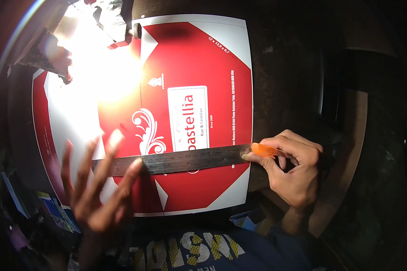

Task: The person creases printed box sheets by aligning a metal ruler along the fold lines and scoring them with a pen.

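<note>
A red and white printed sheet (230, 99), apparently a flat box layout, lies on a dark surface. Across its lower part rests a steel ruler (190, 160), slightly tilted, its right end close to the sheet's right edge. My left hand (101, 194) is over the ruler's left end, fingers spread and somewhat blurred; its thumb tip is at the ruler, but whether it presses down I cannot tell. At the ruler's right end my right hand (298, 167) pinches a small orange tool (263, 150) between thumb and forefinger. The tool's tip is hidden or too small to see.
A glaring lamp (99, 58) washes out the sheet's upper left. Near it are torn dark and silvery scraps (45, 52) and a dark round knob (137, 30). Blue-and-white packets (56, 210) lie at the lower left. A brown board (343, 171) stretches along the right.
</note>
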`<act>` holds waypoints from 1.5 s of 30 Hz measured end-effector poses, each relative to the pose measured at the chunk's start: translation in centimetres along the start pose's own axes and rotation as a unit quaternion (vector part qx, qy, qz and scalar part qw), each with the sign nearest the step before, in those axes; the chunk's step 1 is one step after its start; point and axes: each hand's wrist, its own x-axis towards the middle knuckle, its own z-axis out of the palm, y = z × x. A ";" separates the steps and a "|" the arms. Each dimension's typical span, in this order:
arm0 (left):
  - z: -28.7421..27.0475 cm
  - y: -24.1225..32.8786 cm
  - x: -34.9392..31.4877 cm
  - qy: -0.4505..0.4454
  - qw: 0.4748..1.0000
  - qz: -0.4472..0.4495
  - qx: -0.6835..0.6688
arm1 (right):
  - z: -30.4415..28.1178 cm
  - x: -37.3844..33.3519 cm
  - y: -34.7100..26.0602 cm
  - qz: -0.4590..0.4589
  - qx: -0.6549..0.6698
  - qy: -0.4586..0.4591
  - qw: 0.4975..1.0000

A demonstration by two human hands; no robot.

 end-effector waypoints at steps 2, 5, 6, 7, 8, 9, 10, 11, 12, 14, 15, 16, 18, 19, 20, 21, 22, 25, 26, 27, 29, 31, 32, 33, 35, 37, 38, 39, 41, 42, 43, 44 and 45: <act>-0.9 1.9 -0.3 -0.055 0.992 0.029 -0.112 | 0.1 0.1 -0.2 0.008 -0.001 0.022 1.000; 1.6 7.2 0.2 -0.005 0.983 -0.006 -0.183 | 0.0 0.5 -1.3 0.018 0.022 0.000 1.000; 2.5 8.4 0.7 -0.047 0.984 -0.018 -0.171 | 0.2 0.5 -1.3 0.017 0.025 0.005 1.000; 2.7 9.0 0.6 -0.080 0.986 -0.017 -0.147 | 0.3 0.5 -1.1 0.016 0.028 0.010 0.999; 2.7 9.4 0.5 -0.113 0.986 -0.013 -0.125 | 0.2 0.4 -0.8 0.017 0.031 0.011 0.999; 2.8 9.6 0.3 -0.115 0.986 -0.013 -0.122 | 0.1 0.4 -0.5 0.007 0.042 0.003 0.999; 3.0 9.8 0.1 -0.121 0.989 0.003 -0.082 | 0.1 0.5 -0.2 -0.005 0.053 -0.005 0.999; 3.0 9.8 0.0 -0.127 0.991 0.020 -0.044 | -0.4 0.9 0.1 -0.006 0.056 -0.006 0.998; 3.0 9.9 0.0 -0.128 0.991 0.017 -0.041 | -1.2 1.5 0.5 -0.068 0.099 -0.014 0.993; 2.7 9.9 0.1 -0.135 0.990 0.014 -0.045 | -1.6 2.0 1.7 -0.161 0.240 -0.023 0.957; 2.6 9.9 0.1 -0.137 0.990 0.011 -0.043 | -1.5 2.3 2.5 -0.194 0.335 -0.031 0.921; 2.5 9.9 0.1 -0.139 0.989 0.009 -0.049 | -1.9 2.7 2.8 -0.212 0.382 -0.053 0.898; 2.2 9.9 0.4 -0.144 0.988 0.006 -0.054 | -3.0 3.0 1.3 -0.154 0.317 -0.129 0.927; 1.8 9.9 0.6 -0.165 0.984 0.008 -0.062 | -2.9 3.1 0.8 -0.131 0.294 -0.150 0.935; 1.6 9.8 0.6 -0.186 0.980 0.007 -0.069 | -2.4 3.2 0.6 -0.117 0.308 -0.160 0.931; 1.7 9.7 0.5 -0.189 0.980 0.004 -0.066 | -1.6 3.0 0.3 -0.095 0.345 -0.147 0.922; 1.7 9.6 0.4 -0.185 0.980 0.000 -0.072 | -0.8 3.0 0.3 -0.079 0.379 -0.130 0.913; 2.0 9.2 0.0 -0.172 0.982 -0.011 -0.073 | 1.2 3.1 0.7 -0.059 0.418 -0.115 0.899; 2.0 9.0 0.0 -0.161 0.984 -0.012 -0.071 | 1.1 3.5 1.1 -0.091 0.387 -0.126 0.909; 1.9 8.9 0.0 -0.162 0.984 -0.014 -0.069 | 1.4 3.6 1.2 -0.108 0.372 -0.133 0.912; 1.8 8.6 0.2 -0.164 0.983 -0.006 -0.085 | 1.7 3.6 1.6 -0.113 0.378 -0.128 0.910; 2.3 8.6 0.5 -0.155 0.983 0.013 -0.100 | 1.5 3.1 2.0 -0.095 0.390 -0.109 0.909; 2.4 9.1 0.3 -0.148 0.985 0.009 -0.090 | 1.9 3.0 2.4 -0.119 0.399 -0.095 0.904; 2.5 9.6 0.0 -0.149 0.985 0.001 -0.083 | 1.4 3.0 3.4 -0.133 0.404 -0.090 0.901; 2.6 10.3 0.0 -0.147 0.986 -0.002 -0.072 | 2.0 3.1 3.8 -0.184 0.376 -0.090 0.904; 2.6 10.5 0.2 -0.156 0.985 -0.004 -0.071 | 2.0 3.3 4.3 -0.201 0.359 -0.089 0.907; 2.7 10.6 0.4 -0.159 0.984 -0.002 -0.077 | 1.8 3.2 4.3 -0.208 0.344 -0.088 0.911; 2.7 10.7 0.6 -0.159 0.984 0.000 -0.081 | 1.4 3.2 4.3 -0.211 0.329 -0.091 0.916; 2.8 10.8 0.6 -0.157 0.985 0.005 -0.072 | 1.3 3.2 4.5 -0.215 0.317 -0.095 0.919; 2.9 10.8 0.5 -0.159 0.985 0.002 -0.069 | 1.7 3.1 4.5 -0.210 0.329 -0.088 0.917; 3.0 10.9 0.4 -0.158 0.986 0.001 -0.063 | 1.9 3.1 4.5 -0.208 0.337 -0.085 0.914; 3.1 10.9 0.4 -0.154 0.986 0.005 -0.062 | 1.8 3.0 4.5 -0.204 0.339 -0.080 0.915; 3.1 10.9 0.4 -0.153 0.986 0.006 -0.065 | 1.6 3.0 4.6 -0.210 0.325 -0.079 0.919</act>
